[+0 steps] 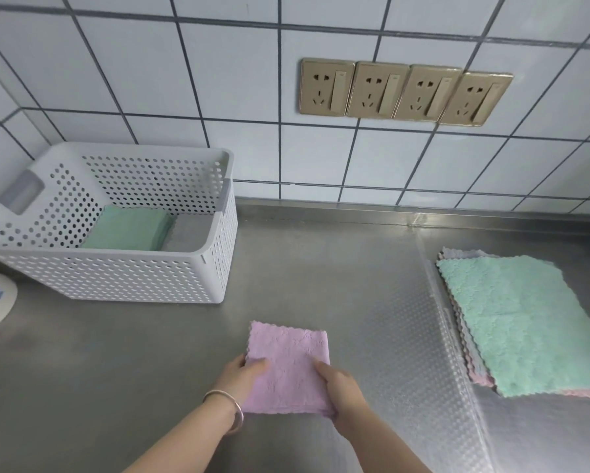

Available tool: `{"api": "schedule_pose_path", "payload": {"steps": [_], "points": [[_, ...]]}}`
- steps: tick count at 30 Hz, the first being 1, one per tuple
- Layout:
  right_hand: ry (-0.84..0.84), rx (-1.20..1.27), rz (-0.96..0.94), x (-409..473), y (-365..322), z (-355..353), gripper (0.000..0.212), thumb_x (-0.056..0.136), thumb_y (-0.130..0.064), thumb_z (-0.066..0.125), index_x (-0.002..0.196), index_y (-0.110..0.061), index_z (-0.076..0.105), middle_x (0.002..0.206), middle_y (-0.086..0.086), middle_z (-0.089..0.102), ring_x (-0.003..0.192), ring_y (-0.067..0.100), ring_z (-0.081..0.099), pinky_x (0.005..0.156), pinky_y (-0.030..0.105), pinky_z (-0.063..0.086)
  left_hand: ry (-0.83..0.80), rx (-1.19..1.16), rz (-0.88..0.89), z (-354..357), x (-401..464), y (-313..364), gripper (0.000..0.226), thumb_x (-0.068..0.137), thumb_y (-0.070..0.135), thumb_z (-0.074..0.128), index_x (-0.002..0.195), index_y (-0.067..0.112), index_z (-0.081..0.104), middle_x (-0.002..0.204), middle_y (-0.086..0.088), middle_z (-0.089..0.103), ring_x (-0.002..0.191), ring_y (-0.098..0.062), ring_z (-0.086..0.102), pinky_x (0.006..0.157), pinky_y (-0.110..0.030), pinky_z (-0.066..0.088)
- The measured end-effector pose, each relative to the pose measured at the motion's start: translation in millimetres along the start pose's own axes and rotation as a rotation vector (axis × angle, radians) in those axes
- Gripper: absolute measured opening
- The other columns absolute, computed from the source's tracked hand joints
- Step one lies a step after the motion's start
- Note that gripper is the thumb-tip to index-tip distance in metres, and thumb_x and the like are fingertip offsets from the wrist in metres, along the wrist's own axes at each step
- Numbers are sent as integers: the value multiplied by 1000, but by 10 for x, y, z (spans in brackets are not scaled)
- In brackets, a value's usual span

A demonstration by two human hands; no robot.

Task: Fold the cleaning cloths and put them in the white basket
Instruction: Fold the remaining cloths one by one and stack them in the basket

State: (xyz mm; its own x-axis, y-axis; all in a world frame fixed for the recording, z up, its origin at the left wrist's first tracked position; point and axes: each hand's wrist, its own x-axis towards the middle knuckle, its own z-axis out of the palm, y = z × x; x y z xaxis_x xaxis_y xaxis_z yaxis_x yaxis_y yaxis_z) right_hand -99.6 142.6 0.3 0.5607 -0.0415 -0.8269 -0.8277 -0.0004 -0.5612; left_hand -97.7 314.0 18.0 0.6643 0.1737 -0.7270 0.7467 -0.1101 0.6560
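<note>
I see both hands clamped on a folded pink cloth (288, 367) lying on the steel surface (116, 353): the left hand (244, 373) pinches its left edge, the right hand (341, 387) its right edge. The white basket (116, 268), up and left of the cloth with bare steel between, holds a green cloth (126, 230) and a grey cloth (187, 232). Right of the pink cloth, across a dimpled mat (406, 336), lies a stack of unfolded cloths (522, 322). Behind runs a tiled wall (184, 97) with four sockets (404, 92).

One head-worn view — looking forward and down (close) onto the steel counter (143, 353).
</note>
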Motion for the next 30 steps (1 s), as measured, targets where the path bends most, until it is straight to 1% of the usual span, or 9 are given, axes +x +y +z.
{"api": "schedule_pose_path", "payload": {"steps": [2, 5, 8, 11, 14, 17, 25, 28, 30], "points": [[-32, 56, 3, -106, -31, 17, 30, 90, -33, 57, 99, -5, 65, 91, 12, 70, 76, 27, 67, 56, 28, 50, -52, -159, -44, -1, -53, 9, 17, 88, 19, 61, 102, 9, 57, 111, -2, 60, 100, -21, 55, 86, -28, 40], [20, -22, -146, -229, -144, 54, 30, 90, -36, 57, 90, -7, 66, 85, 7, 70, 75, 20, 66, 57, 25, 48, -53, -355, -120, -11, -75, 55, 32, 91, 29, 57, 106, 1, 62, 107, -18, 66, 96, -31, 63, 78, -36, 51], [97, -133, -365, -406, -373, 88, 38, 93, -39, 52, 68, -11, 54, 65, -3, 55, 58, 10, 52, 49, 14, 37, 89, -54, 107, -77, -97, 228, 35, 95, 42, 44, 93, 14, 65, 102, -7, 63, 97, -26, 59, 89, -33, 45], [228, -254, -562, -593, -615, 157, 44, 95, -39, 46, 61, -13, 36, 59, -4, 38, 54, 11, 35, 47, 18, 29, 243, 152, 402, -194, -231, 489, 36, 96, 43, 36, 68, 26, 49, 80, -4, 57, 79, -24, 51, 76, -32, 42], [302, -273, -707, -763, -846, 281, 43, 96, -34, 43, 61, -10, 37, 58, -2, 41, 55, 14, 37, 52, 25, 31, 448, 277, 657, -354, -400, 743, 40, 97, 41, 33, 74, 16, 52, 65, -10, 55, 69, -33, 51, 64, -38, 39], [320, -254, -815, -929, -1070, 501, 40, 97, -28, 42, 63, -9, 39, 59, 2, 47, 55, 16, 40, 51, 20, 34, 582, 263, 863, -594, -512, 956, 39, 97, 39, 32, 81, 11, 54, 65, -9, 57, 64, -31, 53, 60, -39, 39], [251, -256, -1029, -1130, -1834, 1298, 33, 98, -28, 40, 67, -17, 44, 62, -5, 53, 57, 7, 49, 53, 13, 37, 692, 218, 1033, -1489, -523, 1589, 34, 97, 39, 24, 74, 21, 40, 56, 11, 40, 53, -3, 40, 48, -31, 25], [189, -276, -1100, -1059, -2208, 1745, 28, 98, -30, 40, 74, -19, 49, 68, -9, 56, 59, -6, 51, 54, 9, 38, 778, 283, 1023, -1995, -350, 1861, 27, 98, 32, 31, 83, 14, 44, 55, 7, 39, 50, -13, 40, 45, -29, 25], [162, -270, -1103, -958, -2394, 2005, 27, 97, -36, 39, 85, -16, 51, 73, -9, 57, 66, -1, 53, 56, 11, 40, 818, 345, 1010, -2265, -233, 2001, 26, 98, 30, 30, 93, 12, 47, 58, 4, 42, 54, -20, 41, 46, -32, 25]]}}
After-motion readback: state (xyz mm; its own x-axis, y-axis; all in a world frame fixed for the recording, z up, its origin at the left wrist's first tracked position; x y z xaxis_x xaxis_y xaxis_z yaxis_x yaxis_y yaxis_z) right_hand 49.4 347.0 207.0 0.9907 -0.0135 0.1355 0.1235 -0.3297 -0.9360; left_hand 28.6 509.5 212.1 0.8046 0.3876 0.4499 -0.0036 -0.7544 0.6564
